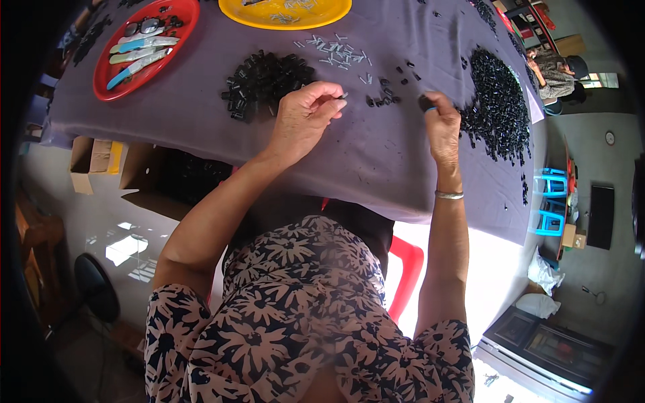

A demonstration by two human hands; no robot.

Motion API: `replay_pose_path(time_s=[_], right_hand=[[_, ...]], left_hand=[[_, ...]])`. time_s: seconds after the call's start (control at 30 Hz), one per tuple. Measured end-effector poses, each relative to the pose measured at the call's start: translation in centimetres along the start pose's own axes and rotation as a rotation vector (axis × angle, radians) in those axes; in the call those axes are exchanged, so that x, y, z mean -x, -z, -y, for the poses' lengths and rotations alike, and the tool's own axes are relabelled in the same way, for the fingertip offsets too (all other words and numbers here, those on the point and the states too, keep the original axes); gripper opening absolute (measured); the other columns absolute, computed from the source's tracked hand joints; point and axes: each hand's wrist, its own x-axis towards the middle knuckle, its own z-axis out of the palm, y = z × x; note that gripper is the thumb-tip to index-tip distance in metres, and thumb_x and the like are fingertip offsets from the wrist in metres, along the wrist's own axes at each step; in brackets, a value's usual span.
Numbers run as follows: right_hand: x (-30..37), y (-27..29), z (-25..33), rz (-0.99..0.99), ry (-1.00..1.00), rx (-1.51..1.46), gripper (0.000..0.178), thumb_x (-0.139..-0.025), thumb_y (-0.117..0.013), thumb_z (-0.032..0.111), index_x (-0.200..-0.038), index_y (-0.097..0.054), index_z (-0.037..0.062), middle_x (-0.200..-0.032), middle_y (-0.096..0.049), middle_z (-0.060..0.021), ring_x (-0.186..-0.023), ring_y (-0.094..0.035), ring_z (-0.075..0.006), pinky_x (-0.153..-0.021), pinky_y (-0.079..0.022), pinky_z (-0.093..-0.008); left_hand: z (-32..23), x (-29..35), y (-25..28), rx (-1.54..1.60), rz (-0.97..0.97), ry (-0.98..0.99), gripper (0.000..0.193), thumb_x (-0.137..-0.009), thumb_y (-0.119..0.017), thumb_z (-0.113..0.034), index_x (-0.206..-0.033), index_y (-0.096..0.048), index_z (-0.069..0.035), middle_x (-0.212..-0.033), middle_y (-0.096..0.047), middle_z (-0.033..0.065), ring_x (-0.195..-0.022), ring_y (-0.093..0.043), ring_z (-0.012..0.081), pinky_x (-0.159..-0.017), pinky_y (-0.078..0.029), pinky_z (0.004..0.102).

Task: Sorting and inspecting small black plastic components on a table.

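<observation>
My left hand (306,119) is closed in a pinch above the cloth, with a tiny greyish piece (345,96) at its fingertips. Just behind it lies a heap of small black plastic parts (259,84). My right hand (443,127) is closed too, with a dark, blurred bit (424,103) and a touch of blue at its fingertips; its kind I cannot make out. Between the hands several loose black parts (384,101) are scattered. Farther back, short clear-white pins (336,50) lie in a loose spread. A bigger pile of black parts (498,101) stretches along my right.
A purple-grey cloth (376,164) covers the table. On the far left a red tray (102,91) holds knives and glasses; a yellow tray (269,25) with pins sits at the back. Below the table edge are open cardboard boxes (144,181). Another person (557,75) works at right.
</observation>
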Motion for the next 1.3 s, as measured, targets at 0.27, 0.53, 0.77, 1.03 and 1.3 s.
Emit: replay_pose_path(time_s=[0.27, 0.53, 0.77, 1.03, 1.3], right_hand=[[-1.4, -2.1, 3.8, 0.373, 0.473, 0.571, 0.045, -0.066, -0.049, -0.015, -0.102, -0.066, 0.0047, -0.091, -0.062, -0.0104, -0.085, -0.059, -0.0302, -0.079, -0.049, -0.0364], [-0.1, -2.2, 3.3, 0.339, 0.286, 0.554, 0.034, -0.068, -0.055, -0.012, -0.098, -0.063, -0.0002, -0.086, -0.057, -0.0138, -0.083, -0.059, -0.0337, -0.075, -0.050, -0.0398], [1.8, -2.5, 4.9, 0.260, 0.311, 0.830, 0.031, -0.069, -0.056, -0.011, -0.098, -0.064, -0.0015, -0.087, -0.062, -0.0132, -0.080, -0.064, -0.0256, -0.076, -0.051, -0.0336], [1.7, -5.1, 7.9, 0.200, -0.134, -0.189, 0.021, -0.087, -0.055, -0.006, -0.101, -0.070, 0.0002, -0.090, -0.069, -0.0030, -0.078, -0.060, -0.0082, -0.070, -0.049, -0.0221], [1.8, -6.7, 8.1, 0.158, -0.053, -0.022, 0.022, -0.082, -0.060, -0.007, -0.097, -0.071, 0.0040, -0.080, -0.070, -0.0026, -0.070, -0.060, -0.0061, -0.067, -0.048, -0.0212]], left_hand=[[-0.1, 0.0, -0.3, 0.010, -0.013, -0.008, 0.013, -0.089, -0.066, -0.009, -0.100, -0.064, -0.004, -0.086, -0.063, -0.0004, -0.073, -0.059, 0.0061, -0.063, -0.048, 0.0211], [-0.2, 0.0, -0.4, 0.033, -0.031, -0.028, 0.012, -0.086, -0.067, -0.004, -0.097, -0.064, 0.000, -0.082, -0.064, 0.0012, -0.071, -0.059, 0.0062, -0.063, -0.048, 0.0212], [0.0, -0.2, -0.4, 0.009, -0.016, -0.034, 0.012, -0.086, -0.066, -0.003, -0.097, -0.064, 0.001, -0.083, -0.065, 0.0022, -0.072, -0.060, 0.0072, -0.065, -0.050, 0.0218], [0.4, -0.2, -0.1, -0.015, 0.058, -0.052, 0.015, -0.091, -0.062, -0.005, -0.106, -0.064, -0.003, -0.094, -0.065, 0.0009, -0.079, -0.062, 0.0073, -0.066, -0.048, 0.0201], [0.5, -0.2, -0.3, -0.062, 0.074, -0.096, 0.014, -0.088, -0.063, 0.000, -0.102, -0.063, 0.003, -0.090, -0.062, 0.0020, -0.078, -0.059, 0.0075, -0.072, -0.052, 0.0226]])
